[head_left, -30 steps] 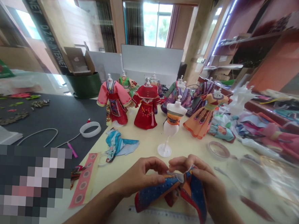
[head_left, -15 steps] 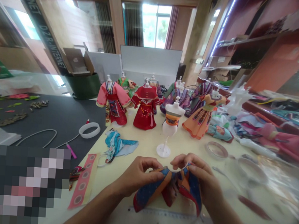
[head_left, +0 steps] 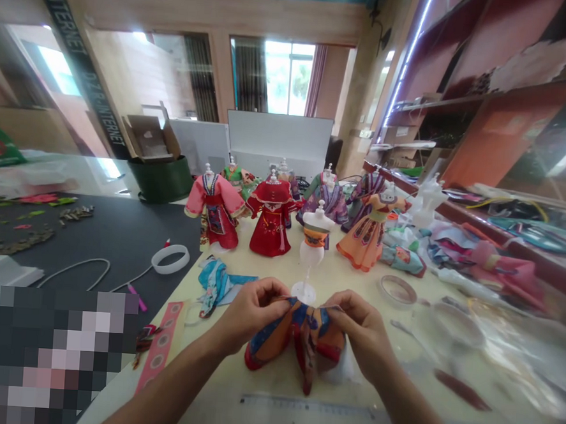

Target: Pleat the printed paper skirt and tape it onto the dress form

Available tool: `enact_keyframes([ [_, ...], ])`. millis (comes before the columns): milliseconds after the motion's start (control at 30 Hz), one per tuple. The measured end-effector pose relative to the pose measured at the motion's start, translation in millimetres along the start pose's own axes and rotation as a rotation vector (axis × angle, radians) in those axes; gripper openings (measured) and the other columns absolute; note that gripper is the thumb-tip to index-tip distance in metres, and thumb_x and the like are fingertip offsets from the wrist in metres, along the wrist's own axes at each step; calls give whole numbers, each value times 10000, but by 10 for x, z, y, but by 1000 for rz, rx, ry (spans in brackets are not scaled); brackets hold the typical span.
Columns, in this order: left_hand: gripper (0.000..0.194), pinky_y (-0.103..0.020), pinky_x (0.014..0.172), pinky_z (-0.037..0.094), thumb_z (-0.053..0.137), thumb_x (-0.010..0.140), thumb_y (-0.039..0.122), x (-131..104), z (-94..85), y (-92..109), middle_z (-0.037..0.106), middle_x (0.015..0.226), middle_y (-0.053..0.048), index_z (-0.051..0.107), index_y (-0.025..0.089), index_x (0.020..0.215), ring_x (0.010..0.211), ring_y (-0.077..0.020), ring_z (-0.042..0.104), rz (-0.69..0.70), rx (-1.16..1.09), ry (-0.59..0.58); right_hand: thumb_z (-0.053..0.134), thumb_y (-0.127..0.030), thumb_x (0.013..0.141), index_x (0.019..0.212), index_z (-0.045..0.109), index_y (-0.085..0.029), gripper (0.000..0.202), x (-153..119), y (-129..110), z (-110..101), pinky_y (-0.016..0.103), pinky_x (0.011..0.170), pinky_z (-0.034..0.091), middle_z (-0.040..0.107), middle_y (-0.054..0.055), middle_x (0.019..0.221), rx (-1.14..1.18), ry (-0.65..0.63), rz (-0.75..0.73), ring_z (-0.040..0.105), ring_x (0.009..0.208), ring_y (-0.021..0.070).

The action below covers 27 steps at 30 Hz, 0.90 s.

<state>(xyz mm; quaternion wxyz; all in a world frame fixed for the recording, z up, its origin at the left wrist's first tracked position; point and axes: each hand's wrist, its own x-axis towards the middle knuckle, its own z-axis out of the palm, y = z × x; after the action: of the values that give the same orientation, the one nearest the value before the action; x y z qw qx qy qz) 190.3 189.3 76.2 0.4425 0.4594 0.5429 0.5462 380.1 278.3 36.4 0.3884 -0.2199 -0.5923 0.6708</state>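
Note:
Both hands hold a small doll skirt (head_left: 275, 336) of orange, blue and red cloth. My left hand (head_left: 255, 312) pinches one end of its top edge, and my right hand (head_left: 360, 325) pinches the other. Between them the top edge is spread, while the folds hang down over the table. Just beyond the skirt stands a small white dress form (head_left: 310, 255) with an orange patterned band round its chest. Its round base is partly hidden by the skirt.
Dressed doll forms, including one in a red dress (head_left: 271, 227), stand behind. A clear ruler (head_left: 309, 407) lies near the front edge. Blue cloth (head_left: 216, 281) and a pink strip (head_left: 162, 345) are to the left, with a tape roll (head_left: 398, 289) at right.
My hands have moved a little apart and spread the skirt's top edge, and more orange cloth now shows. The camera view has tilted up slightly.

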Motion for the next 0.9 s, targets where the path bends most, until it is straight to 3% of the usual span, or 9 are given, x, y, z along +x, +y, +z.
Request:
enact_keyframes([
  [200, 85, -186, 567, 431, 664, 694, 207, -23, -41, 180, 627, 672, 13, 651, 141, 746, 625, -97, 562, -5, 34, -5, 727, -370, 764, 816, 624, -174, 228, -13, -170, 35, 208, 512, 444, 633, -3, 629, -47, -26, 66, 589, 514, 125],
  [400, 124, -196, 548, 441, 702, 678, 241, -77, -78, 233, 653, 656, 9, 669, 146, 750, 598, -106, 576, -40, -17, -24, 697, -398, 787, 754, 586, -161, 264, -97, -298, 115, 184, 419, 357, 585, -22, 525, -82, -4, 61, 539, 427, 109],
  [633, 121, -207, 594, 433, 721, 687, 251, -201, -175, 376, 654, 698, -7, 703, 141, 735, 650, -114, 572, -63, -11, -216, 759, -363, 734, 746, 602, -149, 266, -157, -510, 181, 171, 468, 409, 607, -9, 614, 38, 15, 102, 548, 520, 101],
  [767, 124, -203, 640, 423, 727, 696, 251, -274, -243, 339, 641, 751, -11, 702, 138, 741, 700, -106, 563, -54, -59, -333, 788, -365, 699, 735, 600, -148, 290, -221, -594, 252, 155, 456, 397, 592, -21, 594, 59, -10, 164, 536, 509, 91],
  [900, 201, -214, 660, 423, 753, 668, 280, -402, -199, 216, 642, 730, -16, 699, 123, 780, 677, -100, 559, -84, -166, -299, 796, -383, 686, 740, 595, -150, 313, -332, -606, 289, 141, 435, 371, 563, -31, 581, 13, -5, 236, 502, 493, 81],
])
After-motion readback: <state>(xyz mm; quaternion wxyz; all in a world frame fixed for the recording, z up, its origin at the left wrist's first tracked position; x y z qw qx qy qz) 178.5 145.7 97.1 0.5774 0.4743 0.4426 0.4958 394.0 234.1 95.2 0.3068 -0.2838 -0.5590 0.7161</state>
